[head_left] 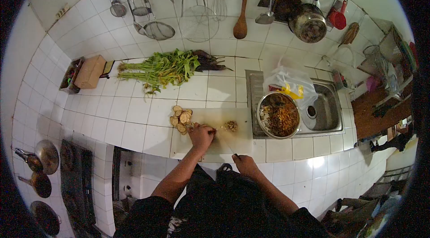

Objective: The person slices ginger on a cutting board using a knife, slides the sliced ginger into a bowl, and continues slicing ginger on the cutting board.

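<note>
On a pale cutting board (pixel 242 141) my left hand (pixel 202 136) is closed, fingertips pressed down around something small and dark that I cannot make out. My right hand (pixel 247 166) grips the dark handle of a knife (pixel 227 146); its blade points up and left toward my left fingertips. Beyond my left hand, at the board's left edge, lies a heap of round pale slices with brown rims (pixel 181 118). A small pile of finely chopped bits (pixel 230 125) rests on the board to the right of my left hand.
Right of the board, a metal bowl of shredded orange and pale food (pixel 280 116) stands by the sink (pixel 329 92), near a plastic bag (pixel 291 79). Leafy greens (pixel 163 67) and dark long vegetables (pixel 208 61) lie behind. Utensils and a pan (pixel 308 23) hang on the wall.
</note>
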The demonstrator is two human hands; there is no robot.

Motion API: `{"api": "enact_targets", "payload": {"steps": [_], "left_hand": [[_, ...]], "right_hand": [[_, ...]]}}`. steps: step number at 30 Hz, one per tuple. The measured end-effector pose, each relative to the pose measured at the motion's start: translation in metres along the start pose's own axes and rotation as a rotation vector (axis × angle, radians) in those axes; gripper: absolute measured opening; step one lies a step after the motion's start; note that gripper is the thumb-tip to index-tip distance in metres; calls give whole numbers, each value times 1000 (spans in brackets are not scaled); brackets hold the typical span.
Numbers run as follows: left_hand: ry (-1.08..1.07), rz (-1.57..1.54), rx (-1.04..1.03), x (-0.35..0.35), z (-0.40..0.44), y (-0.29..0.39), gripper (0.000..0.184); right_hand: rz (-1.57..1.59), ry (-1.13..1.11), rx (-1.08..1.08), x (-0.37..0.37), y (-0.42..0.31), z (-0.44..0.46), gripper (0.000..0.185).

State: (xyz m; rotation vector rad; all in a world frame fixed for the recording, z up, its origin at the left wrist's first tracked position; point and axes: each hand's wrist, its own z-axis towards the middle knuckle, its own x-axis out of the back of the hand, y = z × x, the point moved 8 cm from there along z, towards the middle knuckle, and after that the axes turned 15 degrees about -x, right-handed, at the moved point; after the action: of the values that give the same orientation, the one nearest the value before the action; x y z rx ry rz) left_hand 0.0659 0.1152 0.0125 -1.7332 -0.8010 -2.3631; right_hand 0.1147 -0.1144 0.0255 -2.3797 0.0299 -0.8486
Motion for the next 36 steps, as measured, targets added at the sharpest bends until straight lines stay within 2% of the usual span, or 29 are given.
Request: {"api": "enact_targets", "payload": {"steps": [6,8,11,15,24,26,29,36], "left_hand": [[68,-43,-39,-1,0,-1,12],[80,-28,-69,0,1,1,13],[35,7,-108,8,2,9,13],[81,-8,-121,9,-2,10,16],[94,-37,-15,0,-9,5,18],[95,-111,5,-8,-10,-2,19],[108,-17,14,3,-8,6,18],[35,-102,49,4,-4,2,18]], "right_hand": [[-46,-7,-38,-7,5,7,55],[-53,84,22,-1,0,6,54],[-110,74,49,1,-2,10,52],[-56,34,-2,0,3,11,55],[-30,-27,-64,-4,7,-3,60],[20,72,99,-2,1,-6,59],[-38,88,144,-5,-1,2,57],[-74,129,88,-3,2,21,55]]}}
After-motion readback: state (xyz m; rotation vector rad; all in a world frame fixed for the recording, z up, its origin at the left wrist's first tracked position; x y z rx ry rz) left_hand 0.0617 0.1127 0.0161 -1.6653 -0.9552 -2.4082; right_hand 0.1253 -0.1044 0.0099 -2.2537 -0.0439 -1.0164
